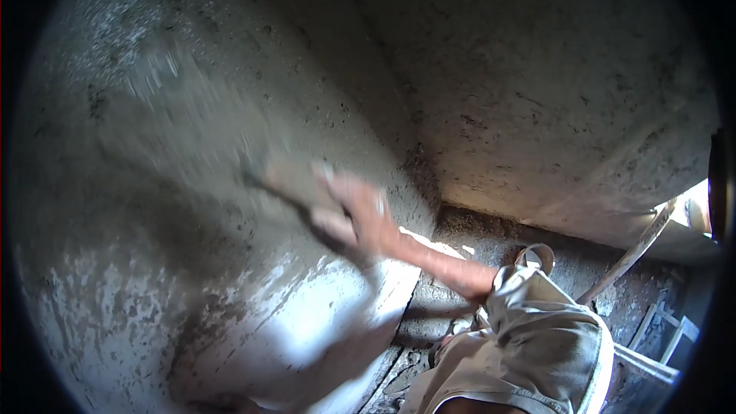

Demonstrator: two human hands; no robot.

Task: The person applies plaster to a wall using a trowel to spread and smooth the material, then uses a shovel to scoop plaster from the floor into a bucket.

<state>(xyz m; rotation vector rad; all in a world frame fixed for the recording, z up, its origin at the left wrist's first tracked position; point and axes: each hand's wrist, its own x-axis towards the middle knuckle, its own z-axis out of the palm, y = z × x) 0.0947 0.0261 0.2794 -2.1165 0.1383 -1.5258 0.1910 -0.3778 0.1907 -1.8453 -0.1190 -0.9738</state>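
My right hand (363, 211) is closed around a flat, greyish-brown plastering float (295, 182), which motion blurs. The float lies against or very close to the wall (192, 130) on the left; I cannot tell if it touches. Wet-looking grey plaster coats the wall's upper part, streaked beside the tool. Lower down, the surface turns pale and white, with grey spatters. A light, rumpled sleeve (548, 330) covers my upper arm, and the forearm is bare. My left hand cannot be made out anywhere.
A second rough grey wall (552, 92) meets the first in a corner. On the debris-strewn floor, a wooden pole (632, 253) leans at the right. Near it lies a pale wooden frame (667, 345). Light enters through an opening (694, 203) at the far right.
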